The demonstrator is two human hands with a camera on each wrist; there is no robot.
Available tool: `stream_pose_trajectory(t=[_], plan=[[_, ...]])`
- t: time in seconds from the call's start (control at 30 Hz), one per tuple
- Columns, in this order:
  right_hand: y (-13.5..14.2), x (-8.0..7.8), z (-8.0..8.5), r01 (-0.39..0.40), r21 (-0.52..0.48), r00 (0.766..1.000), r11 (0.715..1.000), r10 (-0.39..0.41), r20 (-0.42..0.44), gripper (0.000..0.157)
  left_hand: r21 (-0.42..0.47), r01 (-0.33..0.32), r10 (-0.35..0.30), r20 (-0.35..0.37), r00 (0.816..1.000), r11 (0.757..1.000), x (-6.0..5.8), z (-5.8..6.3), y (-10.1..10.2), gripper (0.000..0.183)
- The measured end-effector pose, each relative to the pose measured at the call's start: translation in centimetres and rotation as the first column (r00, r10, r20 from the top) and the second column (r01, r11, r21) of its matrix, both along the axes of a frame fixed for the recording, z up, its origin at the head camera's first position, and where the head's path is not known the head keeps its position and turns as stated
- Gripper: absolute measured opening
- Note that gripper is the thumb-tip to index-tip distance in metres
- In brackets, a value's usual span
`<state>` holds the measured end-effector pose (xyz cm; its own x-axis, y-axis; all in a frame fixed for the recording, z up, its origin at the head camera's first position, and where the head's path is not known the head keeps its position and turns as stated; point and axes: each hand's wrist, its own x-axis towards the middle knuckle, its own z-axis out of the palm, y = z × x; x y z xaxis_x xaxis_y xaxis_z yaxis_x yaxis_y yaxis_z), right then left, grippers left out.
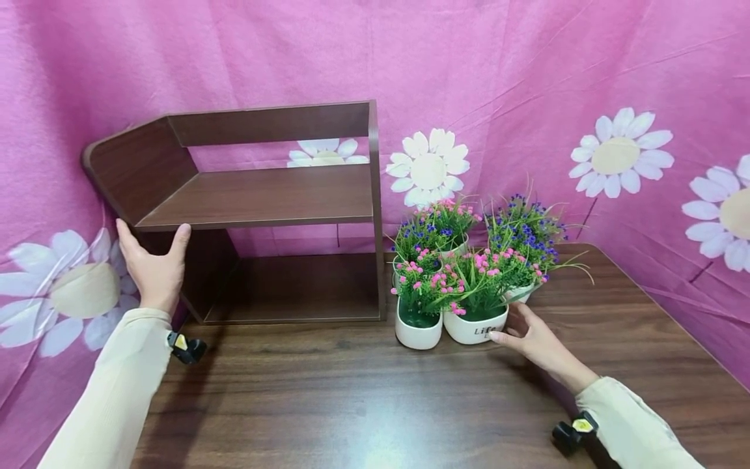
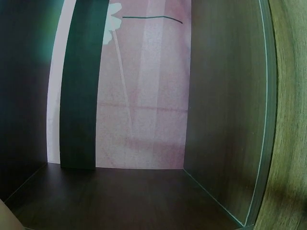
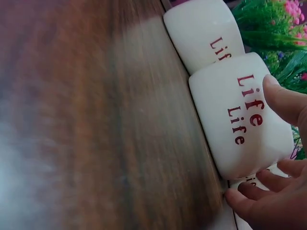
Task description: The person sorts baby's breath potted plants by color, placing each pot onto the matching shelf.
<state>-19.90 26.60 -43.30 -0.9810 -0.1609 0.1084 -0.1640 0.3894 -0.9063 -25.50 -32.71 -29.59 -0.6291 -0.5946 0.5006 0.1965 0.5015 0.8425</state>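
Note:
A dark brown two-tier wooden shelf [image 1: 281,195] stands at the back left of the table. My left hand [image 1: 153,270] is at its left side panel [image 1: 140,172], thumb and fingers spread apart. The left wrist view looks into the shelf, with just a bit of hand at the lower left edge. On the right, my right hand [image 1: 536,339] holds the right end of a white pot [image 3: 240,120] marked "Life", filled with pink-flowered greenery. Its thumb lies against the front near the rim, while the fingers curve around the end. That pot stands on the table.
Close around it are another small white pot [image 1: 418,331] with pink flowers and plants with blue flowers [image 1: 521,228] and pink flowers [image 1: 454,212] behind. The wooden table [image 1: 328,391] runs in front. A pink curtain [image 1: 498,78] with white daisies hangs behind.

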Motion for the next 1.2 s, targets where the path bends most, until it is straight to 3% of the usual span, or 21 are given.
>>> stream_pose_trajectory(t=[0.23,0.5,0.63,0.8,1.2], plan=[[0.0,-0.5,-0.2,-0.002,-0.036,1.0,0.999,0.001,-0.017,0.082,0.009,0.008,-0.008,0.001,1.0,1.0,0.2,0.1,0.1,0.099],[0.3,0.3,0.1,0.049,0.104,0.995,0.993,-0.04,-0.089,0.069,0.013,0.008,-0.009,0.01,1.0,1.0,0.2,0.0,0.0,0.1],[0.4,0.2,0.0,-0.001,0.03,0.995,1.0,0.004,-0.099,0.061,0.009,0.006,-0.006,0.012,1.0,1.0,0.2,0.1,0.0,0.1],[0.3,-0.3,-0.3,-0.08,-0.062,0.995,0.995,0.076,-0.065,0.065,0.004,0.013,-0.013,0.003,1.0,1.0,0.1,0.1,0.1,0.099],[0.5,-0.5,-0.7,-0.059,-0.072,0.997,0.996,0.055,-0.06,0.07,-0.002,0.014,-0.014,0.0,1.0,1.0,0.3,0.1,0.2,0.099]])
